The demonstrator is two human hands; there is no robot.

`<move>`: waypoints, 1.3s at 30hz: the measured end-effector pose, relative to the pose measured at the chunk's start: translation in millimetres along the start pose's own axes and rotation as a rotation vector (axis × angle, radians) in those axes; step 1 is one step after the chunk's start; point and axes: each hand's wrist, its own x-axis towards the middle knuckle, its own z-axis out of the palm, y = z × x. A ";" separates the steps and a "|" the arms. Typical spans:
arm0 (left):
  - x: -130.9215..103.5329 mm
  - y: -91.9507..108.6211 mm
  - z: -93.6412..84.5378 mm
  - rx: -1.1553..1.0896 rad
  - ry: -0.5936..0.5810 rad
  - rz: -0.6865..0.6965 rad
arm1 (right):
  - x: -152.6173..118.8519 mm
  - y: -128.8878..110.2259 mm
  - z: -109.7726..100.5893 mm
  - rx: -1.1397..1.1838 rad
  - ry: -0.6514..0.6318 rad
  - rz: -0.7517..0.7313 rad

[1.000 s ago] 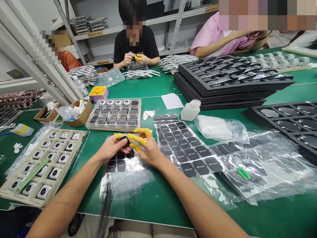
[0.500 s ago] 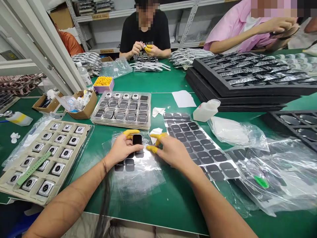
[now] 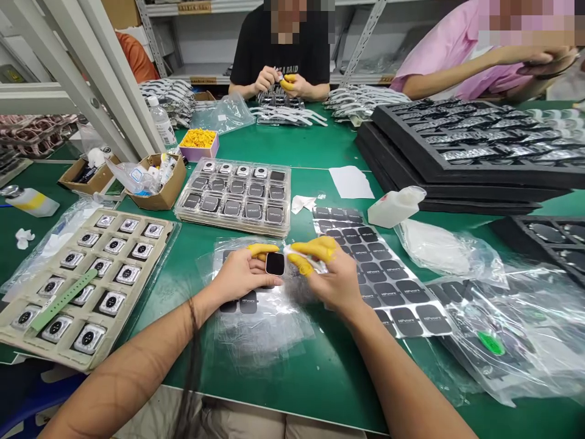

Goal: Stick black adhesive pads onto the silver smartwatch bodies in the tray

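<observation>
A small square watch body [image 3: 275, 263] with a black face sits between the fingers of my left hand [image 3: 247, 268], which wears a yellow finger cot. Just right of it, my right hand [image 3: 329, 273], also with yellow finger cots, pinches a white wipe [image 3: 289, 250] against the watch's edge. Beneath both hands lie clear plastic films [image 3: 256, 341] with dark square stickers [image 3: 248, 303]. To the right is a sheet of dark square stickers [image 3: 390, 294]. A clear tray of watch bodies [image 3: 233, 228] stands behind my left hand.
At left is a beige tray [image 3: 31, 347] of watch bodies with a green strap [image 3: 64, 300]. A white bottle [image 3: 395, 206], plastic bags [image 3: 525, 329] and stacked black foam trays [image 3: 411, 177] are at right. Two people work across the table.
The white wipe has come off the table into my right hand and reached the watch. My left hand has turned the watch more upright. The whole view has shifted slightly.
</observation>
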 end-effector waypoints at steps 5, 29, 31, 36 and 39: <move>3.5 -6.7 -0.2 0.010 0.018 0.055 | -2.9 -11.7 10.1 0.012 -0.115 -0.038; 6.1 8.2 -3.6 -0.315 0.347 -0.035 | -19.5 -26.6 13.8 -0.032 -0.395 -0.120; 6.2 11.5 -7.8 -0.329 0.314 -0.021 | -24.9 -30.5 19.6 -0.001 -0.515 -0.119; 16.0 7.4 -18.7 -0.310 0.146 -0.008 | -28.9 -28.3 31.0 -0.037 -0.492 0.005; 20.4 0.4 -21.3 -0.328 0.063 -0.058 | -27.0 -29.8 36.3 -0.045 -0.456 0.054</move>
